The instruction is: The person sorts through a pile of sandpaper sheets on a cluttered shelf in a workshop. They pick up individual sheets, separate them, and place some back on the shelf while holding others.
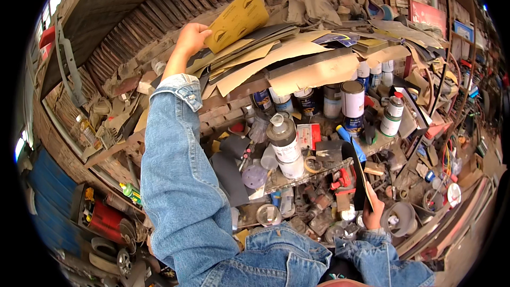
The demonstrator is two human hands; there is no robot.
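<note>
High on the left, my left hand (192, 40) pinches the lower corner of a yellow-backed sandpaper sheet (240, 17), raised at a tilt over the top shelf. Just beneath it lies a layered pile of sandpaper sheets (241, 53), with torn brown paper (316, 72) along the shelf's front. Lower on the right, my right hand (375, 210) grips dark sandpaper (358, 176), seen almost edge-on and curved; how many sheets it holds I cannot tell.
Paint cans (352, 101) and a spray gun cup-like bottle (284, 138) crowd the middle shelf, beside a masking tape roll (313, 165). Black sheets (229, 175) hang at its left end. A metal frame post (443, 48) rises at right; tyres (103, 247) lie low at left.
</note>
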